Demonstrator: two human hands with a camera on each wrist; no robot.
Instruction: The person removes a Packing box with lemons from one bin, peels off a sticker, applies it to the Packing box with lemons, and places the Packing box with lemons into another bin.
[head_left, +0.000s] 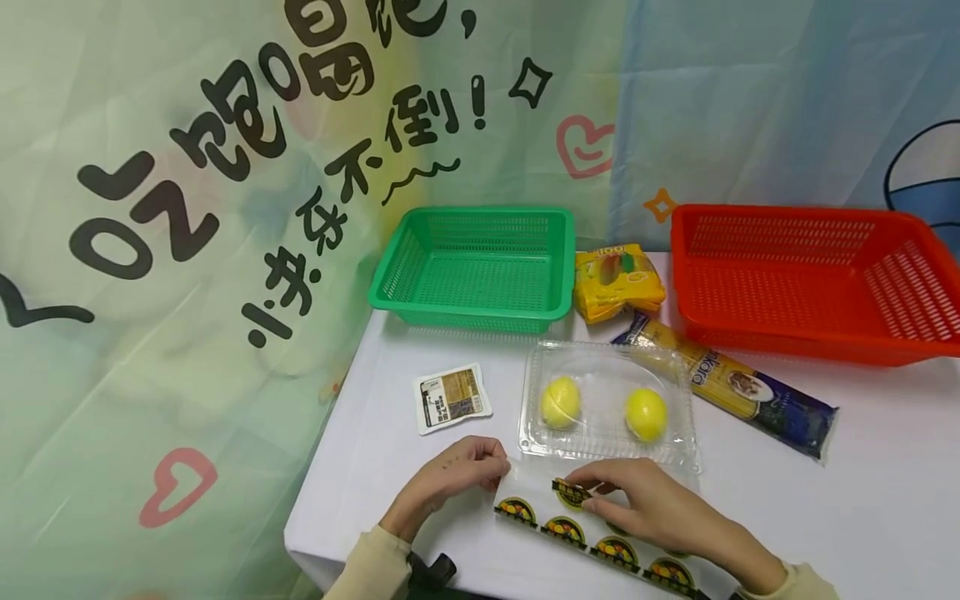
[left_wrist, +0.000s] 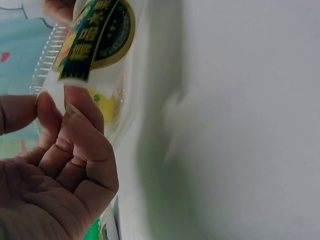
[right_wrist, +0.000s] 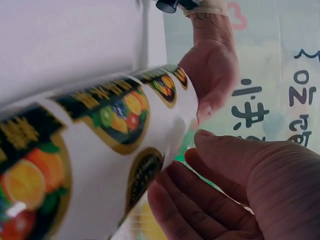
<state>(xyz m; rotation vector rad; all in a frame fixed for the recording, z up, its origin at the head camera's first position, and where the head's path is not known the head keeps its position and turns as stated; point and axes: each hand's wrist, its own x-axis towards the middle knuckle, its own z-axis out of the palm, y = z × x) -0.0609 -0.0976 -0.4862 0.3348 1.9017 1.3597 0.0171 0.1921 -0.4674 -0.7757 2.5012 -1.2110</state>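
Note:
My left hand [head_left: 468, 467] pinches the top left corner of a white sheet of round fruit stickers [head_left: 525, 487] between thumb and curled fingers. In the left wrist view, one sticker [left_wrist: 112, 40] with a dark banner shows on the sheet just above these fingers. My right hand [head_left: 648, 500] is over the sheet, its fingertips right at a sticker [head_left: 567, 493] in the upper row. In the right wrist view the thumb [right_wrist: 220, 150] stands apart from the other fingers, and the sheet bows upward. Behind the sheet stands a clear plastic box [head_left: 600, 354] holding two lemons [head_left: 647, 414].
A small white-and-brown packet [head_left: 453, 398] lies left of the box. Farther back stand a green basket [head_left: 472, 317] and a red basket [head_left: 795, 337], with a yellow packet [head_left: 617, 282] between them. A spaghetti pack [head_left: 750, 392] lies slantwise to the right.

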